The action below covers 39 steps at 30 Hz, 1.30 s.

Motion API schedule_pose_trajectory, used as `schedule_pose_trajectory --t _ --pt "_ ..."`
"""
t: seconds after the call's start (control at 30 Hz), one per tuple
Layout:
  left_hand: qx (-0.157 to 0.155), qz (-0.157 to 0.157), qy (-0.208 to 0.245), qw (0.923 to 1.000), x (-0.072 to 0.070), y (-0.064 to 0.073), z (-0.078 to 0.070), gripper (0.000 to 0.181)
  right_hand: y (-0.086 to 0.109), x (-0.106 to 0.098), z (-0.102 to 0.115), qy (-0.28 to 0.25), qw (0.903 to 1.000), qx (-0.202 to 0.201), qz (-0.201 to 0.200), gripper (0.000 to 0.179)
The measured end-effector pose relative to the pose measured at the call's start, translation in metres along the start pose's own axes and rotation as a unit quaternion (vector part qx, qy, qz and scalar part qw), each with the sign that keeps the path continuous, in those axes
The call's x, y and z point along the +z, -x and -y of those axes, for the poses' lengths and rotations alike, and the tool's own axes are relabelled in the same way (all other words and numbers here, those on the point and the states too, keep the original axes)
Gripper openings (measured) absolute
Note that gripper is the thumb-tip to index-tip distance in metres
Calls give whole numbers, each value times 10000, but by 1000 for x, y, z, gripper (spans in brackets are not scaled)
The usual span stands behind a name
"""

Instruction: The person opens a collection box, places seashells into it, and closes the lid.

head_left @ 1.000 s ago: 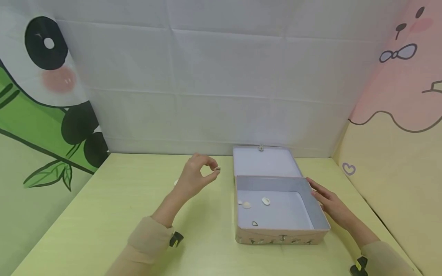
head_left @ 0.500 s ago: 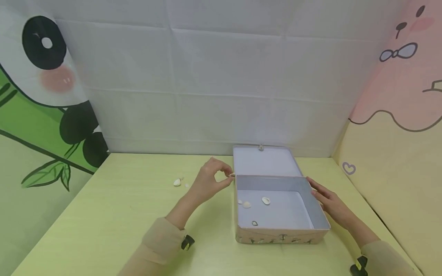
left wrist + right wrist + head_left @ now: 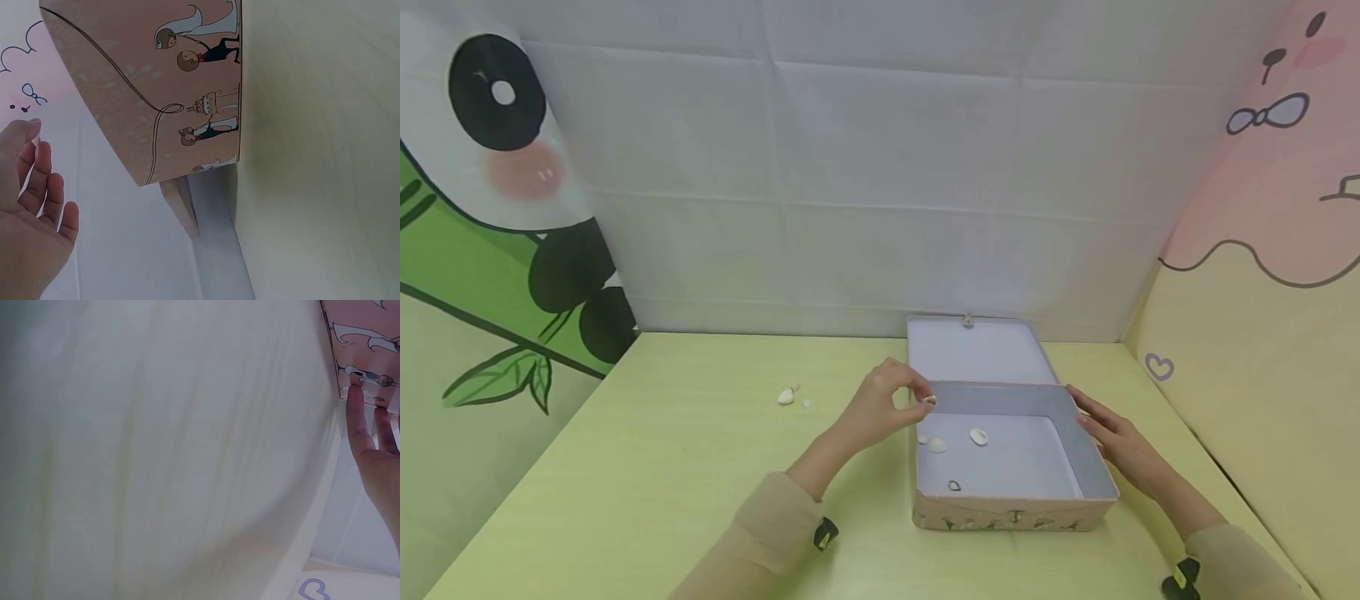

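My left hand [image 3: 880, 404] pinches a small pale shell [image 3: 931, 399] between thumb and fingertips, over the left rim of an open tin box [image 3: 1015, 515]. In the left wrist view the same hand [image 3: 31, 206] shows beside the box's pink printed wall [image 3: 119, 81], most of the shell hidden. Inside the box lie a white oval shell [image 3: 978, 437], a round cream shell [image 3: 937, 446], a small white piece [image 3: 922, 439] and a little dark-edged shell [image 3: 954, 485]. My right hand [image 3: 1120, 446] rests with extended fingers against the box's right wall; its fingertips touch the print in the right wrist view.
The box's hinged lid [image 3: 977, 352] lies back behind it, its clasp [image 3: 967, 322] near the white cloth backdrop [image 3: 887, 167]. Left of the box on the pale yellow table [image 3: 625, 467] are a white shell [image 3: 786, 397] and a tiny white piece [image 3: 807, 403]. A printed panel stands at either side.
My left hand has carried the pinched shell rightward from above the table to over the box's left rim, uncovering the pieces on the table. The right hand and box have stayed put.
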<state>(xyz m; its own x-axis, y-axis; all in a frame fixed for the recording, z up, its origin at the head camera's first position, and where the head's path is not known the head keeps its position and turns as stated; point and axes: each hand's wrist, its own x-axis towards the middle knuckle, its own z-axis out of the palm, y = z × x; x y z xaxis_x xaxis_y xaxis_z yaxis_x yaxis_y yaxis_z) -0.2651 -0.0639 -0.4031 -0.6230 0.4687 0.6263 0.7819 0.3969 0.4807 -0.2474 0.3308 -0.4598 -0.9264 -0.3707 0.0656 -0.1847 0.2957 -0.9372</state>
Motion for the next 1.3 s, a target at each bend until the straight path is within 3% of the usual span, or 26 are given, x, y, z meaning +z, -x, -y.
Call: schedule_pose_trajectory --t 0.17,0.4,0.57,0.97,1.3 --pt "31 233 -37 9997 12 0 4 12 0 0 -1 15 10000 -11 -5 52" --pt "-60 872 -159 9960 27 0 8 10 1 -1 -2 0 10000 -9 -1 52" --pt "-147 1062 -376 9935 31 0 10 9 1 -1 0 43 10000 4 -10 52" --pt "-247 1293 -549 9898 30 -1 9 10 1 -1 2 181 9998 24 -35 52" --pt "-506 1553 -546 9851 16 -3 1 16 1 -2 1 107 9999 28 4 52"
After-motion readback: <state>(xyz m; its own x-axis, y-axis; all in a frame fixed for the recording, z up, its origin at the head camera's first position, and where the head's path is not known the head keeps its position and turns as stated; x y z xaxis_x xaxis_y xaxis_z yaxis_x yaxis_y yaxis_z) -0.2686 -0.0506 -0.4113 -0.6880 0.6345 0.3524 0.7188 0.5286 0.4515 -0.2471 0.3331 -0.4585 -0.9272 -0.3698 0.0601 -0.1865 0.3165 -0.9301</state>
